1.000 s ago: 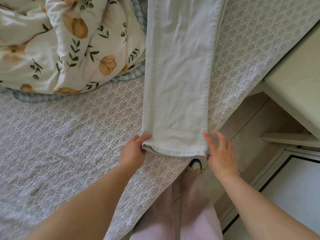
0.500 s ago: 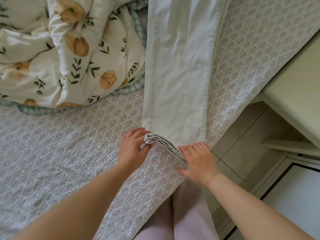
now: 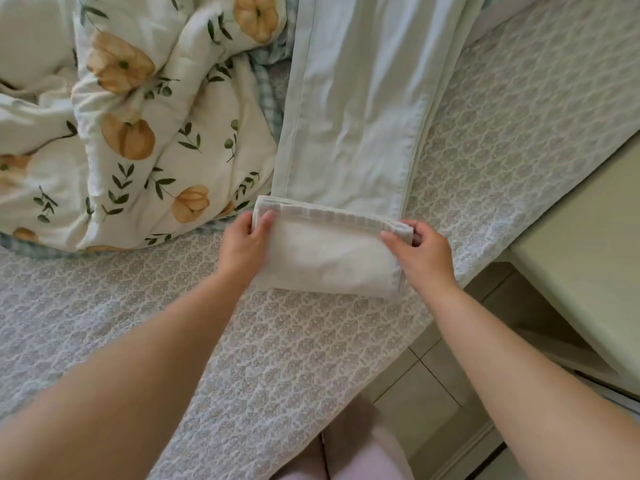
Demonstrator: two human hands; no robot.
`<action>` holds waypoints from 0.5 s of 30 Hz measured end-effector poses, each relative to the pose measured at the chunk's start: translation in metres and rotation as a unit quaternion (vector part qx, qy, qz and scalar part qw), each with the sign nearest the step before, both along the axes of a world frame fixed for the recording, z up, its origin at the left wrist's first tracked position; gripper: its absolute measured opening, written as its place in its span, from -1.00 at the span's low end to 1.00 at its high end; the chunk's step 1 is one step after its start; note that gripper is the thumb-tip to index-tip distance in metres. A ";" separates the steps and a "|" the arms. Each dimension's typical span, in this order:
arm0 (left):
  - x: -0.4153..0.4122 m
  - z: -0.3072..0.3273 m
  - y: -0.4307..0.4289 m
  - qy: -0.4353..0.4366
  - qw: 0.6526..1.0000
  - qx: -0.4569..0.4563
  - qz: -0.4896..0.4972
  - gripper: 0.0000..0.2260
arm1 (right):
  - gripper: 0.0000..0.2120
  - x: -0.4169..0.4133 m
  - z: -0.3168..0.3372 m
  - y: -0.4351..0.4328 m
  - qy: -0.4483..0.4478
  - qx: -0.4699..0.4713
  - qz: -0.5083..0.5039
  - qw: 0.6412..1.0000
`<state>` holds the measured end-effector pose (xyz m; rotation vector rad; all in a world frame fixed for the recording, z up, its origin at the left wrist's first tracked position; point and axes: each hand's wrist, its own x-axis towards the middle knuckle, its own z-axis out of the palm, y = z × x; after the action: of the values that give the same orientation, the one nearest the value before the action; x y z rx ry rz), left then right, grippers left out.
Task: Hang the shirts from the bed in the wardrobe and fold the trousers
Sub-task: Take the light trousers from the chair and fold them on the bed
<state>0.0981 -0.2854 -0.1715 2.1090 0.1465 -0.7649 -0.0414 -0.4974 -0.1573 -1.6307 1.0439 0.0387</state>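
Observation:
Pale green-white trousers [image 3: 356, 109] lie lengthwise on the bed, legs stacked, running away from me. Their hem end is turned up and over toward the waist, forming a folded flap [image 3: 325, 254]. My left hand [image 3: 242, 244] grips the flap's left corner, thumb under and fingers on top. My right hand [image 3: 420, 254] pinches the flap's right corner. No shirts are visible.
A patterned grey-white bedspread [image 3: 270, 358] covers the bed. A crumpled floral duvet [image 3: 138, 126] lies at the left, beside the trousers. A pale cabinet or table [image 3: 588, 244] stands at the right, with tiled floor [image 3: 433, 393] below the bed's edge.
Both hands took hold of the trouser hems, lifted them off the bedspread and carried them away from me, folding the leg ends over the legs.

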 end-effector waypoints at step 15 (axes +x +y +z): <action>-0.005 -0.029 0.018 0.102 0.994 -0.015 -0.044 -0.80 | -0.92 -0.019 -0.028 0.033 0.023 0.087 0.025 0.996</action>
<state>0.0927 -0.2671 -0.2007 2.0162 0.1517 -1.0301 -0.0606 -0.4641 -0.1852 -1.5043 1.0053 0.1964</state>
